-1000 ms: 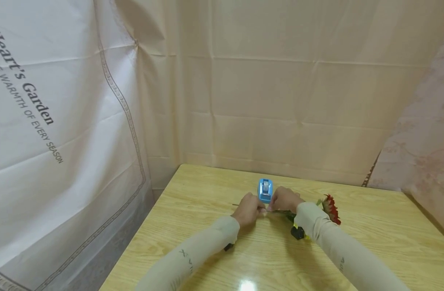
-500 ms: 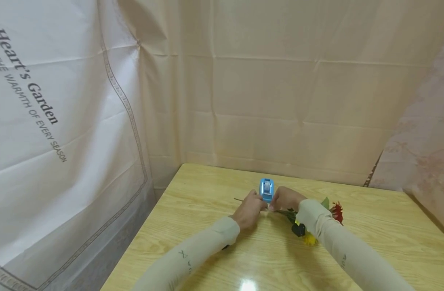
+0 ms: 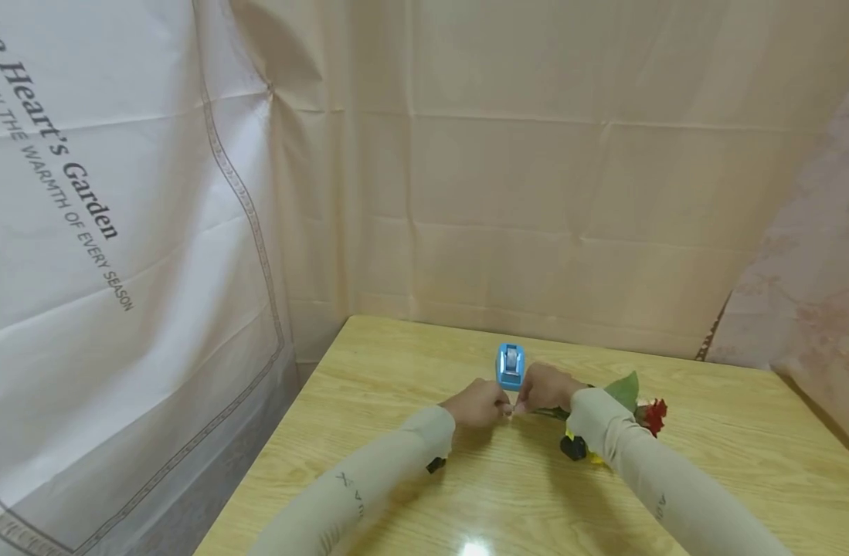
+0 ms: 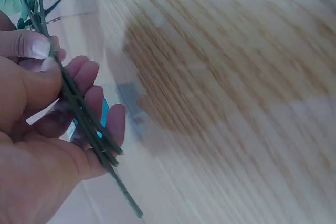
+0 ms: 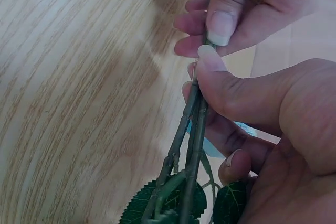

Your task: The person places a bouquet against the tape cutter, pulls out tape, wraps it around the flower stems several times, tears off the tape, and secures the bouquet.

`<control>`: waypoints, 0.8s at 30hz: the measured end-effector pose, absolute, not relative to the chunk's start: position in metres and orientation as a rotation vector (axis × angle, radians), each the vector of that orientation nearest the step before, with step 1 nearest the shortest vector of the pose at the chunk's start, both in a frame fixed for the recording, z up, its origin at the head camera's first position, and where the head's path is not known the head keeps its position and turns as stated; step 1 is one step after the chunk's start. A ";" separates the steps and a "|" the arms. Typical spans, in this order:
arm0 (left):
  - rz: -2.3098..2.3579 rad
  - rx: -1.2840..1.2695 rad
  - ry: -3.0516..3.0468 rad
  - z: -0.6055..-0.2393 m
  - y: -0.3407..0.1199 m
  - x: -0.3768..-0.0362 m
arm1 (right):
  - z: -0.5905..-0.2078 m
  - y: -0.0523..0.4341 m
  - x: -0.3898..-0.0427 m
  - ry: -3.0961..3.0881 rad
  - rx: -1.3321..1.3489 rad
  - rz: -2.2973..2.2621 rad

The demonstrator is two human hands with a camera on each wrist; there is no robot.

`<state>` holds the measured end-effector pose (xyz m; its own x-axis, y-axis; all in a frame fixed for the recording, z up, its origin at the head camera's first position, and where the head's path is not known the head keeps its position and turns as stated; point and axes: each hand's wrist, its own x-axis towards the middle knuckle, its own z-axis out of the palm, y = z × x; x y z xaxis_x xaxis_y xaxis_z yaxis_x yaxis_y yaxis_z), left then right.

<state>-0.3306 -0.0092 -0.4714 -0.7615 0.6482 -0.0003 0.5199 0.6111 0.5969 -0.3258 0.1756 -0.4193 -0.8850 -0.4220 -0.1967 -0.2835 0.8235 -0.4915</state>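
Both hands hold a bundle of artificial flowers by its thin green stems [image 4: 79, 103], above the wooden table. My left hand [image 3: 478, 403] pinches the stems near their cut ends, thumb on top; the ends lie across its fingers in the left wrist view. Close beside it, my right hand [image 3: 545, 386] pinches the same stems between thumb and fingers, the thumb tips nearly touching in the right wrist view. A red flower [image 3: 652, 415] and a green leaf [image 3: 623, 391] stick out past the right sleeve. A yellow flower [image 3: 595, 459] is mostly hidden under it.
A blue tape dispenser [image 3: 511, 367] stands just behind the hands. Small black objects show under each wrist. The wooden table [image 3: 396, 363] reaches back to a beige cloth [image 3: 494, 177]; a white printed cloth [image 3: 132, 232] hangs at left.
The stem ends that poked out left of my left hand no longer show in the head view. That hand has turned slightly. The bundle has rolled, baring a leaf; the red flower sits farther right.
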 end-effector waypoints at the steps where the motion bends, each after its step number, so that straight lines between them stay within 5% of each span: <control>1: 0.866 0.955 2.612 -0.470 -0.009 -0.330 | -0.419 0.175 -0.325 2.716 -0.534 -0.649; 16: 0.835 1.020 2.732 -0.466 -0.006 -0.322 | -0.421 0.175 -0.322 2.794 -0.451 -0.620; 24: 1.019 0.915 2.752 -0.471 -0.009 -0.322 | -0.423 0.166 -0.313 3.010 -0.652 -0.543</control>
<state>-0.3218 -0.0087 -0.4714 -0.8208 0.5545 0.1367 0.5099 0.6037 0.6128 -0.3127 0.1664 -0.4227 -0.9129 -0.4039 0.0585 -0.3989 0.8527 -0.3373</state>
